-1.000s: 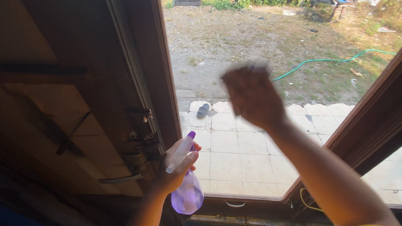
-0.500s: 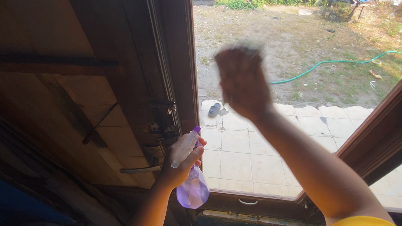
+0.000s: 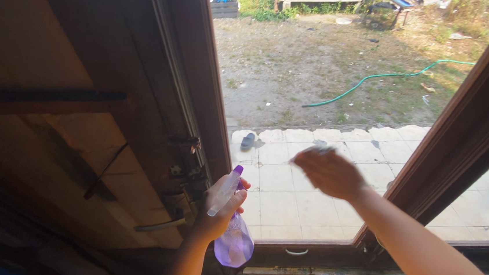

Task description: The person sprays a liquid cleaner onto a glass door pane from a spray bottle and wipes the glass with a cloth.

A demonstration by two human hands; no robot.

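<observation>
My left hand [image 3: 217, 212] grips a purple spray bottle [image 3: 235, 245] by its neck, with the pale nozzle pointing up beside the wooden window frame [image 3: 212, 100]. My right hand [image 3: 332, 173] lies flat against the glass pane [image 3: 320, 68], low in the window. A pale cloth [image 3: 312, 152] shows blurred at its fingertips. The two hands are apart, with the right one higher and further right.
An opened wooden sash with a metal handle [image 3: 159, 225] and latch stands at the left. A second brown frame bar [image 3: 467, 114] slants at the right. Through the glass I see pale paving tiles, a sandal [image 3: 248, 140], bare ground and a green hose [image 3: 377, 78].
My right hand has swept down the glass from the upper middle to the lower part of the pane. The left hand has kept hold of the bottle and barely moved.
</observation>
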